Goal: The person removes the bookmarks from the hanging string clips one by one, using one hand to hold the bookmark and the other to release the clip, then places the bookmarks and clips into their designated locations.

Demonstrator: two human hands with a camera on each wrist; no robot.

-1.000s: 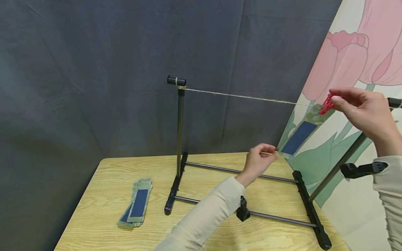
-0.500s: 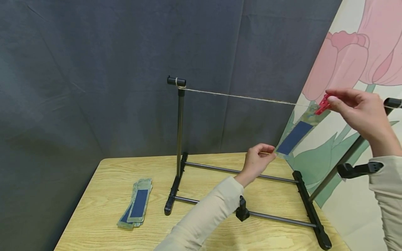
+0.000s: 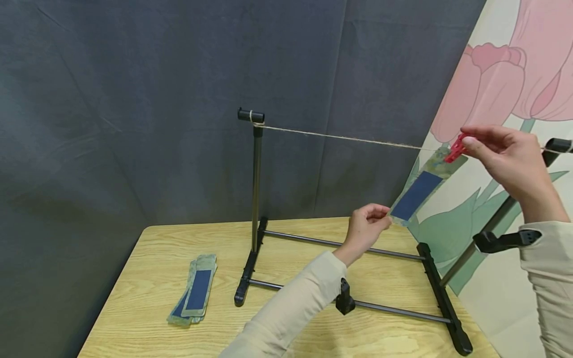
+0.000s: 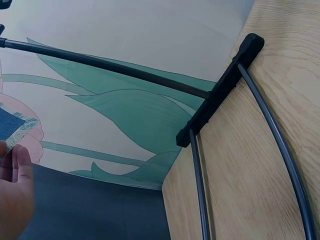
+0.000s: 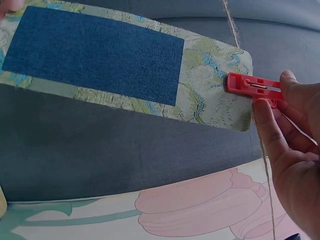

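Observation:
A long strip of patterned green fabric with a dark blue panel (image 3: 415, 195) slants down from the string, its top edge at the line. My right hand (image 3: 515, 164) pinches a red clothespin (image 5: 255, 87) between thumb and fingers; its nose overlaps the strip's top end in the right wrist view. With its fingertips, my left hand (image 3: 364, 229) pinches the strip's lower corner, seen also in the left wrist view, where the blue panel (image 4: 11, 123) ends in a patterned border. The twine (image 3: 335, 136) runs past the strip's top end, behind it in the right wrist view.
A black metal stand (image 3: 256, 189) holds the twine between two posts, the right one (image 3: 492, 219) partly behind my right arm. Its base bars (image 3: 309, 239) lie on the wooden table (image 3: 147, 278). Several similar fabric strips (image 3: 199, 289) lie stacked at the left.
Both hands have shifted slightly left, the right one more, carrying the clothespin and the strip's top along the twine. The stacked strips have stayed put.

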